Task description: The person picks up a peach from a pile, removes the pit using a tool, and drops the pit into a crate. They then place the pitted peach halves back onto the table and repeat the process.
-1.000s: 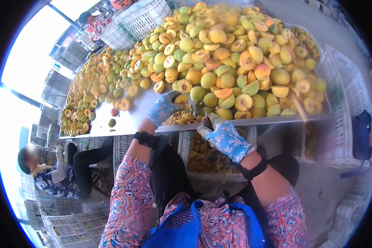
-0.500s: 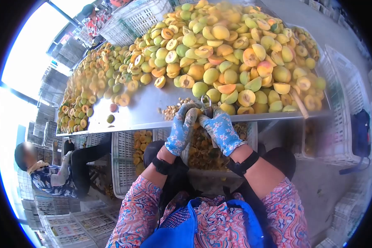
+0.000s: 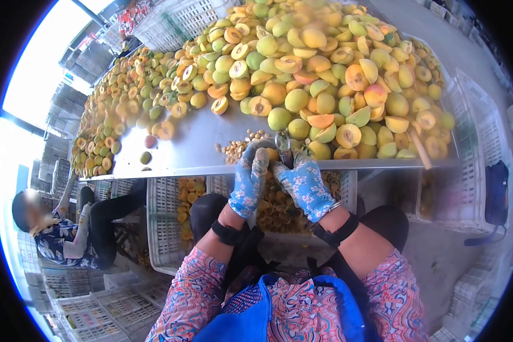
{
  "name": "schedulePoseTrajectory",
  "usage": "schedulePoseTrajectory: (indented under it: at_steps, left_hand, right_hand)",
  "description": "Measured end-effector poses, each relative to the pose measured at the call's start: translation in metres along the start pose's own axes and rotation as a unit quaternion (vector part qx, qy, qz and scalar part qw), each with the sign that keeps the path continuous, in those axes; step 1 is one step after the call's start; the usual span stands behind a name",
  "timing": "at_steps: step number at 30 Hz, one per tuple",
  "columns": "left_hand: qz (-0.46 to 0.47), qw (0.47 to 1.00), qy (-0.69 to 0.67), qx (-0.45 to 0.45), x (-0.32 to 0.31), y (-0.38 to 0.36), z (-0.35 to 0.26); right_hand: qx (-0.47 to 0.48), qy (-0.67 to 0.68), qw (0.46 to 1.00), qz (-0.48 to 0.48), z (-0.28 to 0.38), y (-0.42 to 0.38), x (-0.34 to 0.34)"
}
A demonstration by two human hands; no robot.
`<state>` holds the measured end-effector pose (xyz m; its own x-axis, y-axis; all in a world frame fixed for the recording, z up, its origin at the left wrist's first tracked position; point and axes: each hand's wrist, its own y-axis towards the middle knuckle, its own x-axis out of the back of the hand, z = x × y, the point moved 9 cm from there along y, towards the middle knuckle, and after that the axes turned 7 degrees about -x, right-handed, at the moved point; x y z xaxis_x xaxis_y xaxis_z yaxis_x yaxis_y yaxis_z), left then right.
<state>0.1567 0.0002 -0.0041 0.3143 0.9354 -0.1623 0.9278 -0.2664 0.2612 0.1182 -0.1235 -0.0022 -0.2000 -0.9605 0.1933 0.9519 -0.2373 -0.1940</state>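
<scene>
My left hand (image 3: 250,178), in a blue floral glove with a dirty palm, is closed round a yellow fruit (image 3: 273,155) at the table's front edge. Close beside it my right hand (image 3: 305,182), gloved alike, is wrapped round a small metal tool (image 3: 284,149) with a ring-shaped end, which touches the fruit. Small pits (image 3: 237,150) lie on the metal table (image 3: 202,137) just left of my hands. Behind them rises a large heap of whole and halved yellow-green fruit (image 3: 319,74).
Under the table are white crates (image 3: 166,219) with halved fruit (image 3: 285,211). A wooden stick (image 3: 420,147) lies at the table's right front edge. Another person (image 3: 65,231) sits at the left. A blue bag (image 3: 496,194) hangs at the right.
The view has shifted slightly, so the heap appears a little further right. My hands stay together at the table edge, still on the fruit and the tool. The co-worker's arm is now raised towards the table.
</scene>
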Motion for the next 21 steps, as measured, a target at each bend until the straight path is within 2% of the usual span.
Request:
schedulePoseTrajectory:
  at_steps: [3,5,8,10,13,16,17,19,20,21]
  left_hand:
    - [-0.002,0.998,0.048,-0.026,0.001,-0.003,-0.003]
    - [0.005,0.978,0.181,-0.103,-0.002,-0.003,-0.018]
    - [0.006,0.971,0.211,-0.113,-0.004,-0.001,-0.021]
    - [0.004,0.967,0.227,-0.12,-0.005,0.0,-0.022]
    - [-0.005,0.972,0.195,-0.132,-0.008,0.0,-0.023]
    - [-0.023,1.0,-0.006,-0.018,-0.008,-0.001,-0.007]
    - [-0.023,1.0,-0.007,-0.018,-0.005,0.001,-0.008]
    - [-0.052,0.978,-0.186,0.077,0.0,0.004,0.009]
    - [-0.079,0.972,-0.204,0.09,0.003,0.006,0.013]
    - [-0.081,0.971,-0.205,0.089,0.004,0.005,0.011]
  right_hand:
    - [0.0,0.029,0.999,-0.02,-0.003,-0.004,-0.003]
    - [0.016,0.041,0.999,-0.031,0.0,-0.006,-0.004]
    - [0.005,0.034,0.998,-0.045,-0.003,-0.004,-0.002]
    - [0.038,0.012,0.998,-0.054,-0.002,-0.003,-0.002]
    - [-0.006,0.061,0.998,-0.02,-0.01,-0.002,-0.008]
    - [-0.001,0.06,0.998,0.024,-0.002,-0.009,-0.009]
    - [-0.001,0.059,0.998,0.024,0.006,-0.012,-0.005]
    - [-0.062,0.066,0.992,0.087,0.011,-0.019,-0.006]
    - [0.027,0.042,0.997,0.054,0.022,-0.02,0.0]
    - [0.028,0.041,0.997,0.055,0.016,-0.018,-0.001]
